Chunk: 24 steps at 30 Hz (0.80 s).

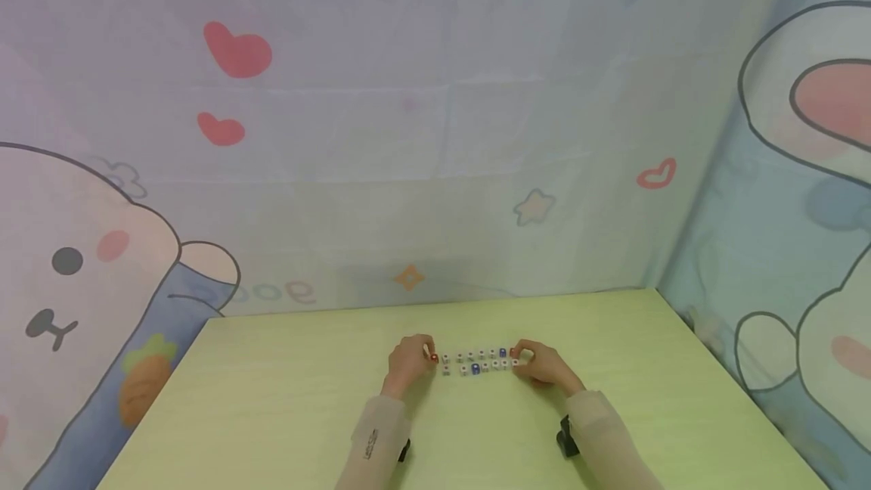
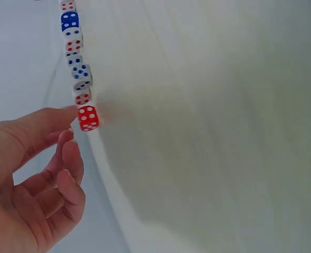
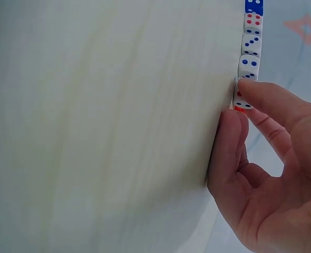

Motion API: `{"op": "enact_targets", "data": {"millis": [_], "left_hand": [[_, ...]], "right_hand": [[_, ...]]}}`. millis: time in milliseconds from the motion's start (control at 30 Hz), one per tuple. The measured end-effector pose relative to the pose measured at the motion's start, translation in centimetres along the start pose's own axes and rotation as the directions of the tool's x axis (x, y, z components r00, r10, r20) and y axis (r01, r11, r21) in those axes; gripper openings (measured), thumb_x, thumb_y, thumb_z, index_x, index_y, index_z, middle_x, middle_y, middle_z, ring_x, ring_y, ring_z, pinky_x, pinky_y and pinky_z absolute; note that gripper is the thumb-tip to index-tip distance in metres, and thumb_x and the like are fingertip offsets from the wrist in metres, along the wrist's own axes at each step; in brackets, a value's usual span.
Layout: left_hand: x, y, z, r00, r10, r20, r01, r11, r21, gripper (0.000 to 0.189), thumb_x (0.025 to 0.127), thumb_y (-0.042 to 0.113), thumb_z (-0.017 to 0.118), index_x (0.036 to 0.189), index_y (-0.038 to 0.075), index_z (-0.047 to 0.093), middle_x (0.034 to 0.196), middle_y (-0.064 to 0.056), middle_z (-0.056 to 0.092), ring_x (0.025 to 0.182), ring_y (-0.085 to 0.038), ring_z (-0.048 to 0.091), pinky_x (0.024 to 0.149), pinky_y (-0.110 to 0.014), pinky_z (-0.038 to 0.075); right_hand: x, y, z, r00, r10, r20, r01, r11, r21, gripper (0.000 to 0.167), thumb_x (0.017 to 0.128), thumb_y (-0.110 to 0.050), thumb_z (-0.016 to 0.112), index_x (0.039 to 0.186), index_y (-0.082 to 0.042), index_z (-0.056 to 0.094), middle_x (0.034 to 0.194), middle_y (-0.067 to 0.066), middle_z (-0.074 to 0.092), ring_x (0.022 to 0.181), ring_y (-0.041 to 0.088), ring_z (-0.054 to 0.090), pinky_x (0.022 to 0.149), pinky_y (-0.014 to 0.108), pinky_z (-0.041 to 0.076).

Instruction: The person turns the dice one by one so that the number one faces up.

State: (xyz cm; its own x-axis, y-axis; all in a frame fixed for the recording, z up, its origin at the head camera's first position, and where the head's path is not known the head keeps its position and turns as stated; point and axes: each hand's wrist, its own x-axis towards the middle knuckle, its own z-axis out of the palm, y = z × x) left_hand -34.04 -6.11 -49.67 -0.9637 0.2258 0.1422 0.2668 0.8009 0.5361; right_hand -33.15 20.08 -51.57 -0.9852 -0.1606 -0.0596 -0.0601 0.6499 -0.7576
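Note:
Small dice stand in two rows on the table. At the left end of the back row, the left hand (image 1: 410, 358) has its curved fingertips against a red die (image 2: 88, 118); its other fingers curl loosely below. At the right end of the front row, the right hand (image 1: 542, 364) pinches a white die (image 3: 243, 96) between thumb and finger. A second red die (image 1: 512, 352) ends the back row beside that hand, partly hidden by it. Blue dice stand in both rows, one at the back (image 1: 502, 352), one in front (image 1: 475, 369). The others are white.
The pale yellow-green table (image 1: 286, 399) extends around the rows. A patterned cloth (image 1: 435, 172) hangs behind the table's far edge, with another cloth panel (image 1: 748, 248) at the right. Black straps with small devices (image 1: 568, 438) sit at the wrists.

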Motion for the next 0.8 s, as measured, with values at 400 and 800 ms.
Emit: {"op": "enact_targets", "data": {"millis": [400,800], "left_hand": [[-0.2,1.7,1.0,0.997,0.068,0.046,-0.073,0.99,0.12,0.015,0.064,-0.003,0.065,0.071,0.011,0.065,0.083,-0.006,0.066,0.055,-0.014,0.047,0.046,-0.028,0.038],[-0.4,2.0,1.1,0.997,0.071,0.039,-0.074,0.994,0.082,0.011,0.066,0.003,0.069,0.071,0.011,0.064,0.081,-0.006,0.066,0.057,-0.015,0.049,0.048,-0.031,0.038]], "right_hand": [[0.0,0.2,0.1,1.0,-0.001,0.004,0.001,1.0,-0.01,0.012,0.079,-0.01,0.063,0.089,-0.011,0.057,0.045,-0.006,0.035,0.04,0.006,0.032,0.039,0.018,0.031],[0.1,0.2,0.0,1.0,-0.014,0.011,0.014,1.0,0.005,0.011,0.08,-0.01,0.063,0.089,-0.011,0.057,0.045,-0.006,0.035,0.039,0.006,0.031,0.038,0.018,0.03]]}}
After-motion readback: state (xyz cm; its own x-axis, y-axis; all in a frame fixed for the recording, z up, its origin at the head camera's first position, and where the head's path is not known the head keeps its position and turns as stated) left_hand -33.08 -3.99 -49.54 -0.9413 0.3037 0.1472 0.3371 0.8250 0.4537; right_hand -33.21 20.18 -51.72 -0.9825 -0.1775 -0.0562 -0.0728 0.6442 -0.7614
